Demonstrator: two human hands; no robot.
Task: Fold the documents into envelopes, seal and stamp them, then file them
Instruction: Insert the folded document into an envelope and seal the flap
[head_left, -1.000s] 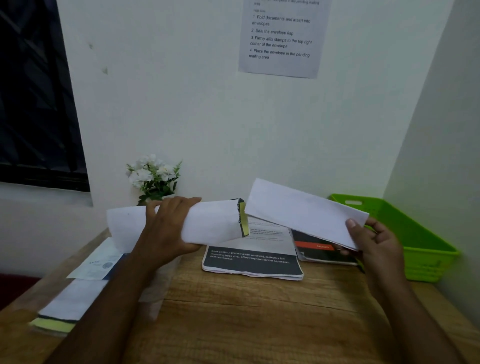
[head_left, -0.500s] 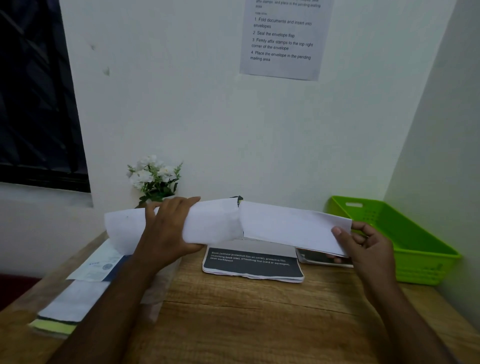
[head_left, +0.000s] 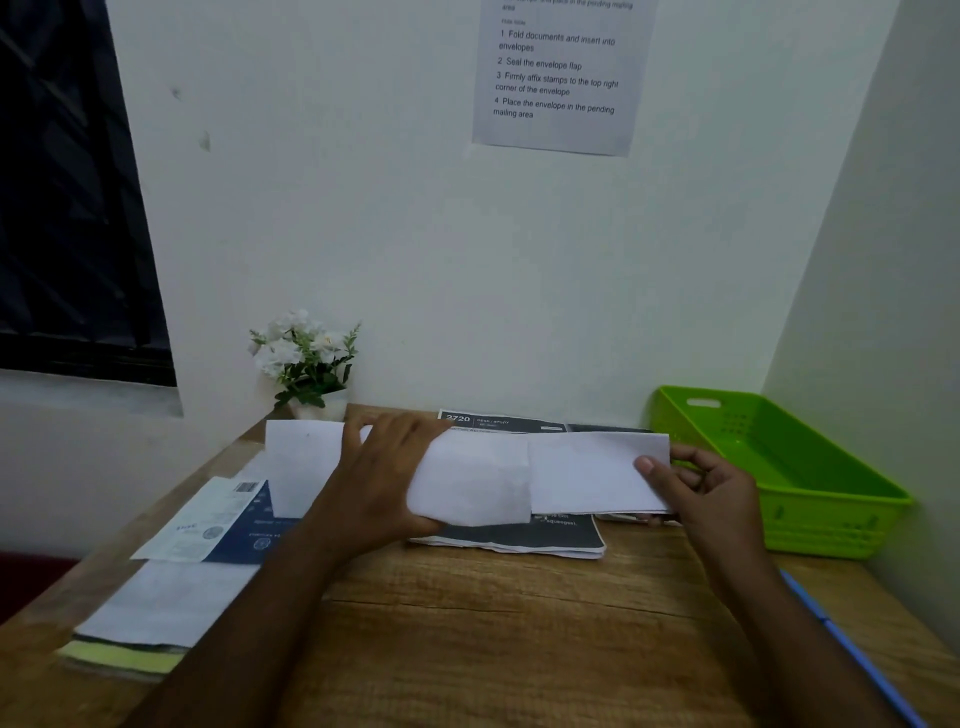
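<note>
A: Where are the task's papers right now?

B: Both are held above the wooden desk (head_left: 519, 623). The left hand (head_left: 384, 483) is wrapped around a white paper envelope (head_left: 467, 483), fingers over the top and thumb below, so it is closed on it. The right hand (head_left: 706, 493) pinches the right end of a white folded paper document (head_left: 592, 473), thumb on the front face, the other fingers behind.

A: Do the two papers meet?

B: Yes. The document's left end disappears at the envelope's right edge; it appears to sit inside the mouth (the overlap itself is hard to read). Both lie roughly level, left to right.

A: What is beneath them?

B: A stack of printed sheets with a dark lower band (head_left: 519, 538) lies flat on the desk directly under the held papers. Left of that there is a pile of white and pale-yellow papers (head_left: 156, 608) with a blue-and-white printed leaflet (head_left: 218, 525) on top.

A: And on the right?

B: A bright green plastic tray (head_left: 810, 519) stands at the desk's right rear corner, just beside the right hand. A small pot of white flowers (head_left: 304, 358) stands against the wall behind the left hand, and a printed instruction sheet (head_left: 561, 73) hangs on the wall above.
</note>
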